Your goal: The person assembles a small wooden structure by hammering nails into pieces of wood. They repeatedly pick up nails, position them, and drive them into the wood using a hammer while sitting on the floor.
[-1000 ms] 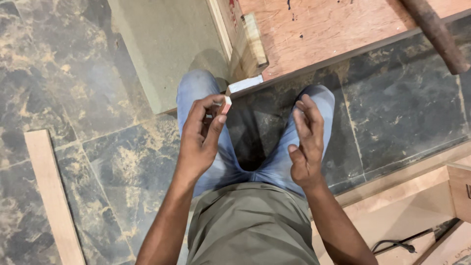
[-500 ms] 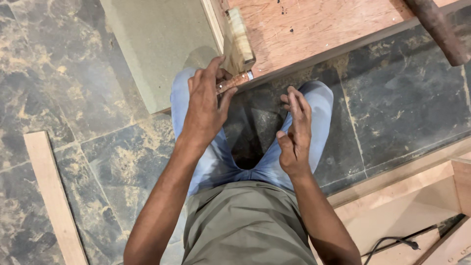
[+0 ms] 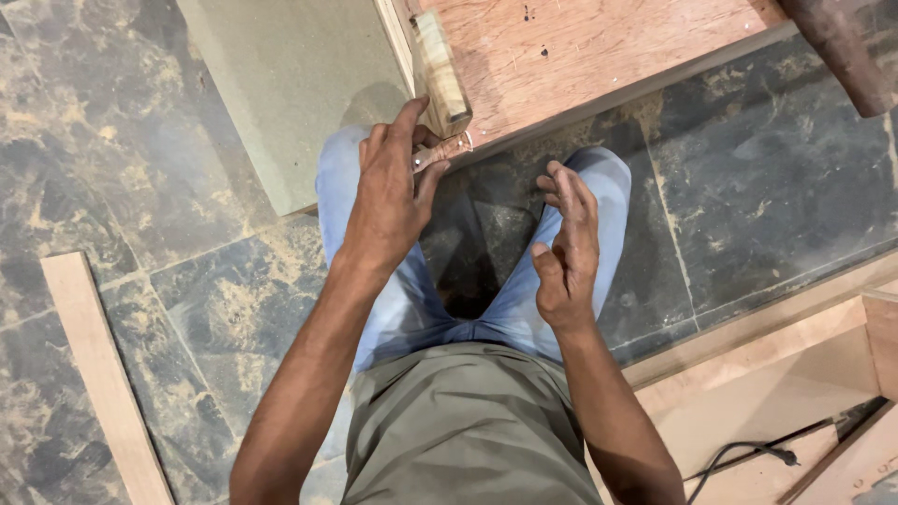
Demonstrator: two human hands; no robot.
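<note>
My left hand (image 3: 388,192) is stretched forward over my left knee and pinches a small metal piece (image 3: 426,157) between thumb and fingers. It holds this against the near corner of a reddish plywood board (image 3: 580,51), just below a short pale wooden block (image 3: 441,75) lying on that board's edge. My right hand (image 3: 566,248) hovers over my right knee with the fingers loosely curled and apart, holding nothing. I am squatting in blue jeans on a dark stone-tile floor.
A grey-green panel (image 3: 299,84) lies on the floor left of the plywood. A long wooden strip (image 3: 98,374) lies at the far left. A dark wooden handle (image 3: 837,47) crosses the top right corner. An open wooden box frame (image 3: 804,374) with a black cable (image 3: 748,454) sits at lower right.
My left hand has moved forward from above my knee to the corner of the plywood board, carrying the small metal piece. My right hand has stayed over the right knee, open.
</note>
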